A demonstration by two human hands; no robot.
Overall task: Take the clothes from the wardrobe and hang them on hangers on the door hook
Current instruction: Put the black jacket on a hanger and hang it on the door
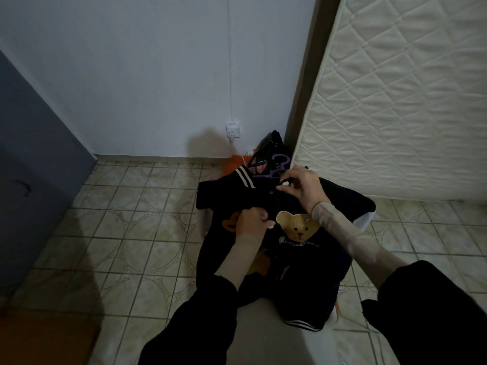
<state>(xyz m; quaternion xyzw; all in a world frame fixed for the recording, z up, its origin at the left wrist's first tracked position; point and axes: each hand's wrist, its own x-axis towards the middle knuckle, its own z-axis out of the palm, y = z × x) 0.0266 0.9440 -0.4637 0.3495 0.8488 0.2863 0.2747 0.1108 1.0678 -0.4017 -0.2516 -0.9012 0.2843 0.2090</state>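
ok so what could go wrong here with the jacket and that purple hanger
1. The purple hanger sits loosely at the collar of the dark jacket; neither hand visibly holds the hanger, so it may slip out when the jacket is lifted.
2. The right hand pinches near the collar and the left hand grips the front; pulling unevenly could leave the jacket crooked.
3. The white cable from the wall socket runs down behind the jacket and could snag.

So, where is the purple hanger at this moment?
In the head view, the purple hanger sits at the black jacket's collar, just left of the right hand, before the mattress.
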